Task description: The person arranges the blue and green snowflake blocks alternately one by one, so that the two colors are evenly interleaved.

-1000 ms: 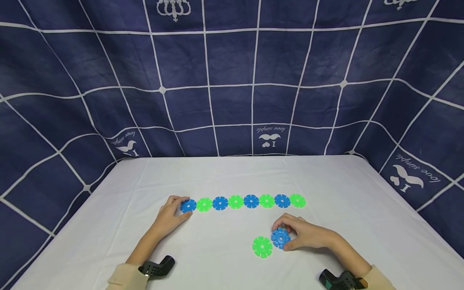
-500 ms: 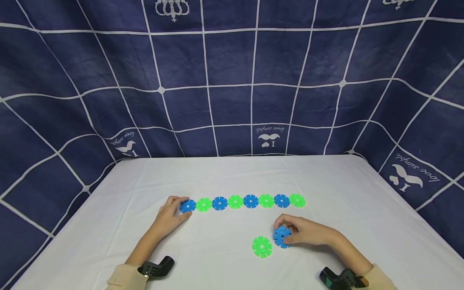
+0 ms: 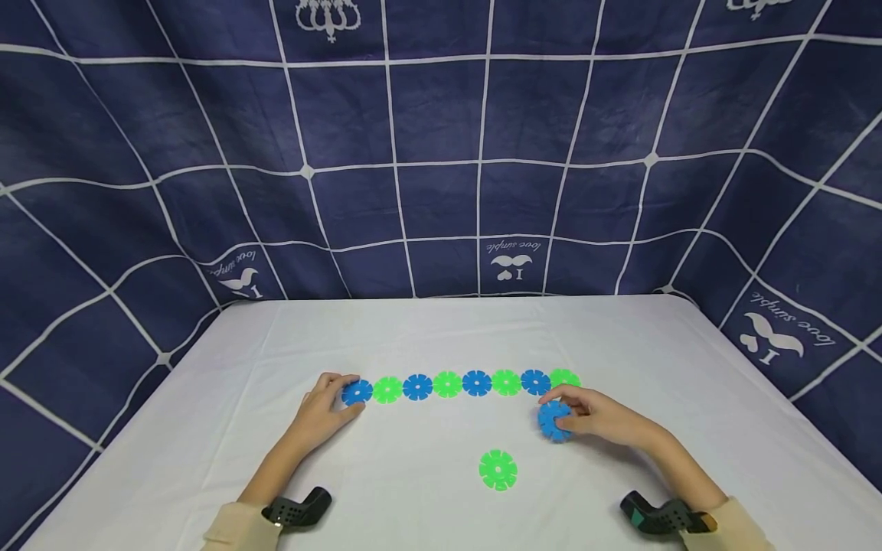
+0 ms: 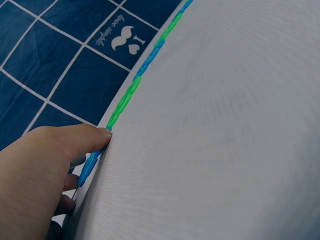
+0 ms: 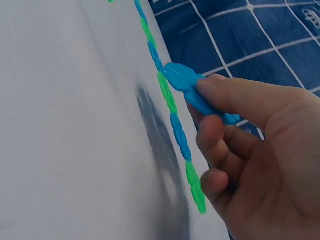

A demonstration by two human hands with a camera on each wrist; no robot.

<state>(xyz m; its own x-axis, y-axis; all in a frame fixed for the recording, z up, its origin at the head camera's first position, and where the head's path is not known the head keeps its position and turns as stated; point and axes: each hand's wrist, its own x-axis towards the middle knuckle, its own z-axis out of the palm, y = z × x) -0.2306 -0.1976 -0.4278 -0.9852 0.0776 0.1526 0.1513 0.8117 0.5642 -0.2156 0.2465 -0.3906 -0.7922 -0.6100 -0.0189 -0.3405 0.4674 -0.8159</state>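
Observation:
A row of flat plastic snowflake discs, blue and green by turns, lies across the white cloth in the head view. My left hand (image 3: 322, 407) grips the blue end disc (image 3: 357, 392) between thumb and fingers. Lifted off the table, a loose blue snowflake disc (image 3: 551, 423) is pinched by my right hand (image 3: 606, 419), just on the near side of the row's right part. Part of the green disc (image 3: 565, 376) at the right end is hidden behind that hand. One loose green snowflake disc (image 3: 498, 470) lies nearer to me.
White cloth (image 3: 413, 490) covers the table. Dark blue curtains (image 3: 441, 199) with white lines stand behind it and at both sides. A black wrist device (image 3: 300, 508) sits on the left forearm, and another black device (image 3: 664, 515) on the right one.
My right hand has carried the blue disc away from beside the loose green disc, forward and to the right, toward the row. The left hand stays at the row's left end.

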